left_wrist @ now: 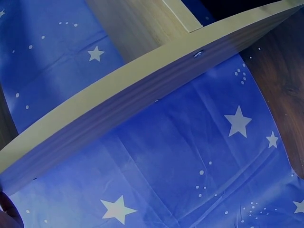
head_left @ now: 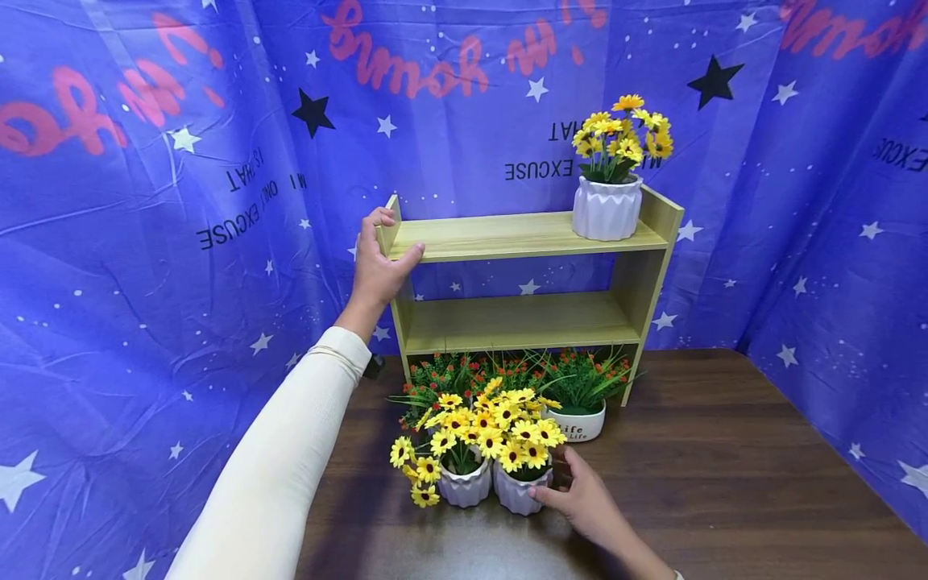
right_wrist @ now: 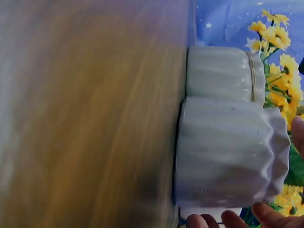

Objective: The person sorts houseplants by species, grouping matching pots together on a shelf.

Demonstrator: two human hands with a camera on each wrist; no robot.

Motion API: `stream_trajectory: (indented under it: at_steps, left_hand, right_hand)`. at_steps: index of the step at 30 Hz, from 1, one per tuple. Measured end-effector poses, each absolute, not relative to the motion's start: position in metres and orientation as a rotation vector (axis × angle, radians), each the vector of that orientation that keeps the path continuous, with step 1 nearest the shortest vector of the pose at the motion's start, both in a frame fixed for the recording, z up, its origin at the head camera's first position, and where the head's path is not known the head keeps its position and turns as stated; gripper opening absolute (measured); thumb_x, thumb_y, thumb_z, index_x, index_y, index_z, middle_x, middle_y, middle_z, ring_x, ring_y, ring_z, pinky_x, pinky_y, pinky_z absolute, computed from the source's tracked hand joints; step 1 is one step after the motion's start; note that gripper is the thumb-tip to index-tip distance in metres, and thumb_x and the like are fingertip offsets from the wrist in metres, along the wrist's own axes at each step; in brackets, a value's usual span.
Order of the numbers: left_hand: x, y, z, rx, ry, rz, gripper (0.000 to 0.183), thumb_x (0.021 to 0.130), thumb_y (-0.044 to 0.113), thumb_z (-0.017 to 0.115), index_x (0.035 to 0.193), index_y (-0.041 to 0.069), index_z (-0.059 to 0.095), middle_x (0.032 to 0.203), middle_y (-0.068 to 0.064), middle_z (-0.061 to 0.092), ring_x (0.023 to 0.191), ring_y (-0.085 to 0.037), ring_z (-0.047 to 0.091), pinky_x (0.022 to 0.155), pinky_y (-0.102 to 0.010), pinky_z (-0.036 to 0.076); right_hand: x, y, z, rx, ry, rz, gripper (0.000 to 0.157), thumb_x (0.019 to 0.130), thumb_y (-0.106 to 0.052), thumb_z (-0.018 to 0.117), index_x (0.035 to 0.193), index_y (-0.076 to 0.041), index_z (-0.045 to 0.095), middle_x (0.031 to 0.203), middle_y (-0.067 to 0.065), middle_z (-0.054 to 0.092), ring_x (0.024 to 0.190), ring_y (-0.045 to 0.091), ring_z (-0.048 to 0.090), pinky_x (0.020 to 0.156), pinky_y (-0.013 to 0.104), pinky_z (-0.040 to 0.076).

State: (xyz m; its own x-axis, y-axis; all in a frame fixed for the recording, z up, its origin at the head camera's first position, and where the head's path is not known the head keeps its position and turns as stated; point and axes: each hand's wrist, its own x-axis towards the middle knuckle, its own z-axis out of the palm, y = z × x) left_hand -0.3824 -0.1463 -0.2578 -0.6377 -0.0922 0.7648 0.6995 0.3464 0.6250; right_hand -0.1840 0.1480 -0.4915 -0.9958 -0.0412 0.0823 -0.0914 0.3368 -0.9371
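In the head view, my left hand (head_left: pixel 379 266) grips the upper left corner of a light wooden shelf (head_left: pixel 500 235), its thumb on the top board's front edge and its fingers at the side panel. Low on the table, my right hand (head_left: pixel 589 498) holds the right side of a ribbed white flowerpot (head_left: pixel 518 491) with yellow daisies, thumb at its near side. Touching or nearly touching it stands a similar pot (head_left: pixel 464 486) of yellow flowers. The right wrist view shows the held pot (right_wrist: pixel 228 154) upright on the tabletop, fingertips (right_wrist: pixel 268 216) close around it.
A third daisy pot (head_left: pixel 607 211) stands on the shelf's top board at the right. Red-flowered green plants (head_left: pixel 583 379) in white planters (head_left: pixel 580 424) sit at the lowest level, partly hidden. A blue star-printed curtain (head_left: pixel 464 129) hangs behind the brown table (head_left: pixel 725 467).
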Motion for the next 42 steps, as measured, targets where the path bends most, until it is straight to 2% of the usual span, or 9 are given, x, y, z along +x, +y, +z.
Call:
stream_trajectory:
  at_steps: [4, 10, 17, 21, 25, 29, 32, 36, 42]
  left_hand:
    - [-0.382, -0.147, -0.257, -0.531, -1.88, -1.362, 0.051, 0.074, 0.012, 0.08, 0.112, 0.007, 0.045, 0.137, -0.009, 0.051, 0.12, -0.021, 0.042, 0.102, -0.035, 0.032]
    - [-0.382, -0.147, -0.256, -0.538, -1.877, -1.371, 0.052, 0.074, 0.012, 0.079, 0.112, 0.006, 0.045, 0.137, -0.009, 0.05, 0.119, -0.021, 0.041, 0.102, -0.034, 0.032]
    - [-0.382, -0.146, -0.257, -0.533, -1.88, -1.368, 0.052, 0.074, 0.01, 0.079, 0.113, 0.006, 0.045, 0.136, -0.005, 0.051, 0.119, -0.02, 0.042, 0.101, -0.035, 0.033]
    - [-0.381, -0.146, -0.256, -0.529, -1.884, -1.362, 0.052, 0.074, 0.011, 0.079, 0.113, 0.006, 0.045, 0.137, -0.004, 0.051, 0.118, -0.02, 0.042, 0.1, -0.035, 0.033]
    - [-0.376, -0.145, -0.254, -0.546, -1.865, -1.379, 0.052, 0.075, 0.008, 0.079, 0.115, 0.002, 0.046, 0.139, -0.011, 0.051, 0.119, -0.025, 0.042, 0.1, -0.039, 0.032]
    - [-0.378, -0.145, -0.255, -0.548, -1.86, -1.377, 0.052, 0.075, 0.008, 0.079, 0.115, 0.001, 0.047, 0.139, -0.014, 0.051, 0.119, -0.026, 0.042, 0.101, -0.039, 0.032]
    - [-0.383, -0.146, -0.258, -0.535, -1.867, -1.371, 0.051, 0.074, 0.011, 0.08, 0.113, 0.005, 0.046, 0.138, -0.009, 0.051, 0.118, -0.022, 0.042, 0.1, -0.036, 0.033]
    - [-0.383, -0.146, -0.258, -0.533, -1.873, -1.373, 0.051, 0.074, 0.013, 0.079, 0.111, 0.009, 0.046, 0.137, -0.005, 0.051, 0.117, -0.021, 0.042, 0.099, -0.035, 0.034]
    - [-0.383, -0.146, -0.258, -0.529, -1.878, -1.369, 0.051, 0.074, 0.013, 0.08, 0.112, 0.009, 0.046, 0.137, -0.003, 0.051, 0.118, -0.021, 0.042, 0.1, -0.035, 0.034]
  right_hand:
    - [-0.183, 0.141, -0.494, 0.138, -2.568, 1.684, 0.069, 0.072, -0.021, 0.088, 0.127, -0.001, 0.053, 0.12, 0.016, 0.063, 0.109, 0.028, 0.061, 0.091, 0.041, 0.05]
    - [-0.184, 0.132, -0.498, 0.107, -2.559, 1.602, 0.088, 0.067, -0.024, 0.091, 0.136, 0.001, 0.042, 0.128, 0.023, 0.058, 0.116, 0.035, 0.056, 0.1, 0.054, 0.041]
    - [-0.183, 0.124, -0.502, 0.045, -2.544, 1.589, 0.097, 0.065, -0.024, 0.091, 0.141, 0.002, 0.036, 0.135, 0.027, 0.052, 0.123, 0.042, 0.05, 0.104, 0.059, 0.036]
    - [-0.184, 0.122, -0.501, 0.03, -2.518, 1.617, 0.096, 0.065, -0.021, 0.091, 0.141, 0.001, 0.037, 0.135, 0.025, 0.053, 0.123, 0.041, 0.05, 0.104, 0.058, 0.035]
    - [-0.183, 0.122, -0.5, 0.003, -2.505, 1.646, 0.093, 0.065, -0.021, 0.091, 0.139, 0.0, 0.04, 0.133, 0.023, 0.055, 0.122, 0.04, 0.051, 0.105, 0.057, 0.035]
    - [-0.182, 0.123, -0.5, -0.029, -2.496, 1.658, 0.086, 0.066, -0.024, 0.091, 0.136, -0.001, 0.046, 0.129, 0.021, 0.059, 0.12, 0.037, 0.054, 0.103, 0.055, 0.037]
    - [-0.181, 0.125, -0.499, -0.036, -2.482, 1.66, 0.082, 0.067, -0.023, 0.091, 0.134, -0.001, 0.049, 0.126, 0.019, 0.061, 0.117, 0.035, 0.056, 0.101, 0.054, 0.039]
    - [-0.18, 0.126, -0.495, -0.033, -2.442, 1.689, 0.079, 0.067, -0.019, 0.091, 0.132, 0.0, 0.052, 0.125, 0.018, 0.063, 0.116, 0.034, 0.058, 0.1, 0.051, 0.042]
    - [-0.178, 0.128, -0.486, -0.035, -2.369, 1.761, 0.076, 0.068, -0.016, 0.091, 0.131, 0.0, 0.052, 0.125, 0.021, 0.061, 0.113, 0.035, 0.06, 0.09, 0.04, 0.051]
